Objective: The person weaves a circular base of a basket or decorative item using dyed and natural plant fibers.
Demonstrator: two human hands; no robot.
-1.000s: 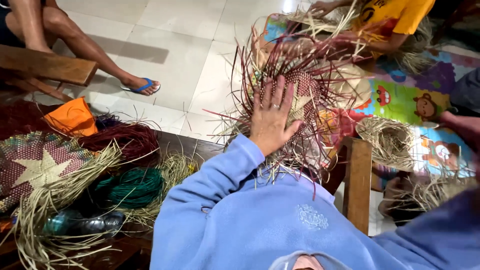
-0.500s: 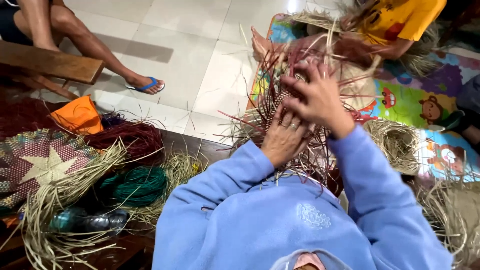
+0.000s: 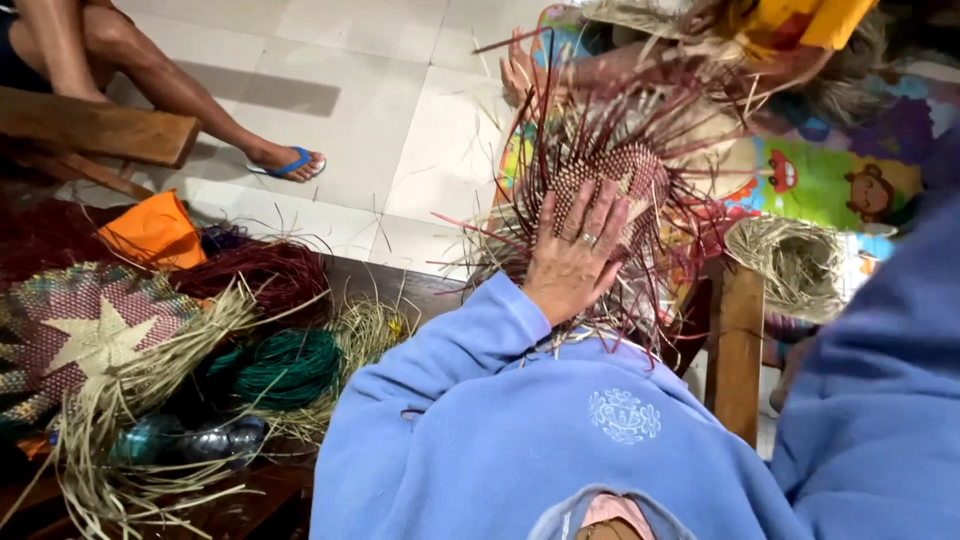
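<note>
Head view: the left hand lies flat, fingers spread, on the half-woven maroon mat at about one o'clock from the blue sweater. The right hand seems hidden behind its sleeve; its fingers cannot be told. A finished star mat lies at nine o'clock.

left hand: flat, fingers spread, palm down | right hand: hidden, only sleeve shows

sleeves: light blue fleece | chest: white embroidered round emblem | left grip: 1 silver ring
</note>
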